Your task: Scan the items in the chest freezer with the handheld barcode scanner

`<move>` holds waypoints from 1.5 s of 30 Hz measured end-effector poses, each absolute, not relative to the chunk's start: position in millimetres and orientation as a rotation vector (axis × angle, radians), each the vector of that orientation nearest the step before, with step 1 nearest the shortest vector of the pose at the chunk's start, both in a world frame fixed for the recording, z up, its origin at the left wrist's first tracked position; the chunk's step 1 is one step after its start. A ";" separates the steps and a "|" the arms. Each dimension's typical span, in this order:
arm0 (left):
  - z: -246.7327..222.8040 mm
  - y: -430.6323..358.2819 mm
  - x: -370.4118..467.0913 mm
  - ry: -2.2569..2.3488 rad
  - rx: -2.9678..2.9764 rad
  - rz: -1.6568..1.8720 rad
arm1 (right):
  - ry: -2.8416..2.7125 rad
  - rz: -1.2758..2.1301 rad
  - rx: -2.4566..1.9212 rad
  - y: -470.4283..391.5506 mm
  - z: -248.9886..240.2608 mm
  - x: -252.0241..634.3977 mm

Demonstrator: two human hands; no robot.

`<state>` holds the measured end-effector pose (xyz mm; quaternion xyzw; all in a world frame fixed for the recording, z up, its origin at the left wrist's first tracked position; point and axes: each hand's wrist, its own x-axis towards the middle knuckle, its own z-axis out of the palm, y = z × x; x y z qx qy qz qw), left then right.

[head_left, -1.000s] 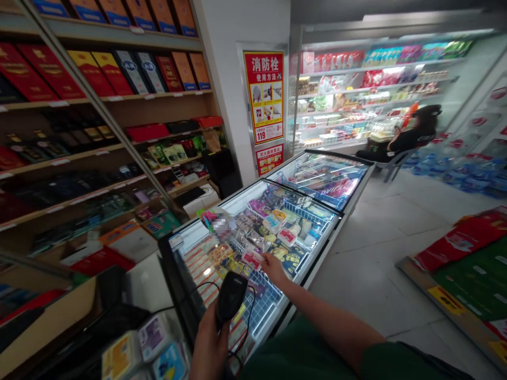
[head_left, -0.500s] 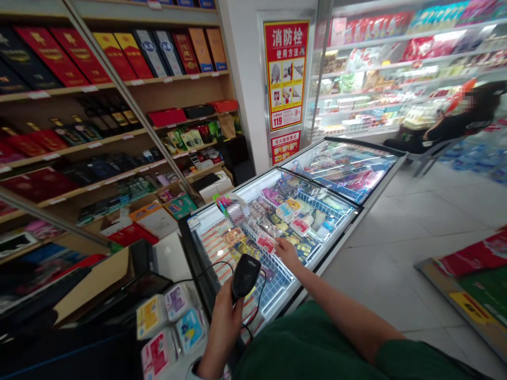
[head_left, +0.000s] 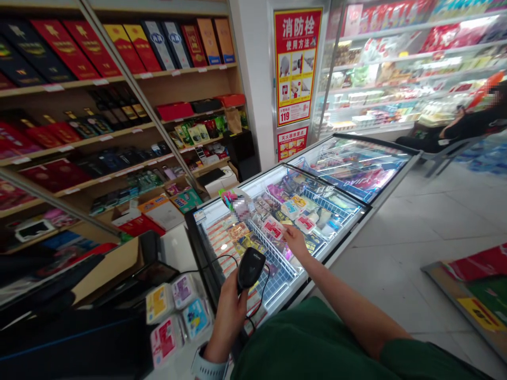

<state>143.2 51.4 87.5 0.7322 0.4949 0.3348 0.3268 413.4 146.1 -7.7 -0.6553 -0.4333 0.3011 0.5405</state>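
Wrapped round the handle of a black barcode scanner (head_left: 252,266), my left hand (head_left: 228,311) is closed at the lower middle of the view. A cable (head_left: 264,290) hangs from the scanner. Farther forward, my right hand (head_left: 295,241) pinches the edge of a white packet with a red label (head_left: 273,227), held above the glass top of the chest freezer (head_left: 364,211). Beneath the glass lie wire baskets (head_left: 273,253) with packaged goods. Two more packs, one with a red label (head_left: 305,224) and one with a blue label (head_left: 291,209), lie near the right hand.
Several tubs with coloured labels (head_left: 196,316) are stacked on the counter at lower left, beside an open cardboard box (head_left: 111,274). Shelves (head_left: 114,79) with boxes and bottles line the left wall. A seated person (head_left: 471,121) is at far right, before a lit display cooler (head_left: 380,74).
The view has shifted slightly to the left. My right hand has lifted the red-labelled packet a little, and its label now faces me more. The scanner stays in my left hand.
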 end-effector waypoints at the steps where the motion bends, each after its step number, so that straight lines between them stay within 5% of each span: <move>1: 87.2 51.8 143.3 1.294 1.927 0.875 | -1.026 0.729 -1.543 147.1 -4.2 413.9; 45: 76.9 61.3 141.4 1.322 2.074 0.857 | -1.167 0.628 -1.436 145.5 41.6 407.7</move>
